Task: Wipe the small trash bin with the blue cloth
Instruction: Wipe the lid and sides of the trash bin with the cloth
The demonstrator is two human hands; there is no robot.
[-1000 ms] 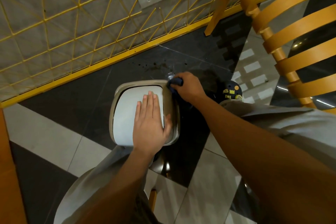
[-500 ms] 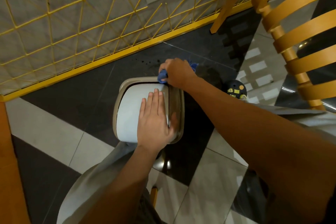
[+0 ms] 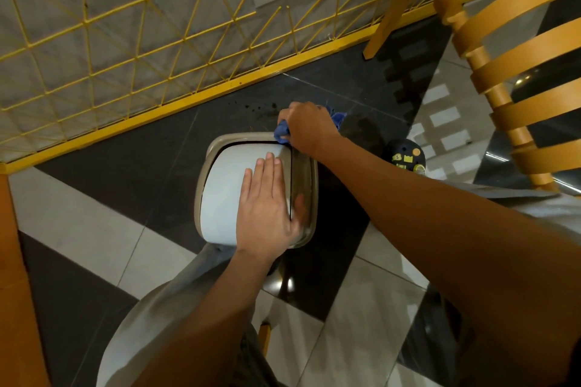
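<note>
The small trash bin (image 3: 220,195) stands on the floor below me, seen from above: a white swing lid inside a beige rim. My left hand (image 3: 267,207) lies flat on the lid's right part, fingers together, thumb over the rim. My right hand (image 3: 306,126) is closed on the blue cloth (image 3: 281,130) and presses it against the rim's far right corner. A bit of the cloth sticks out behind the hand.
A yellow wire grid fence (image 3: 125,41) with a yellow base bar runs along the wall behind the bin. An orange slatted chair (image 3: 518,56) stands at the right. A dark shoe (image 3: 405,155) rests right of the bin. The floor has black and pale tiles.
My right hand slid the cloth from the bin's right side up along the rim to the far corner. The left hand stayed flat on the lid.
</note>
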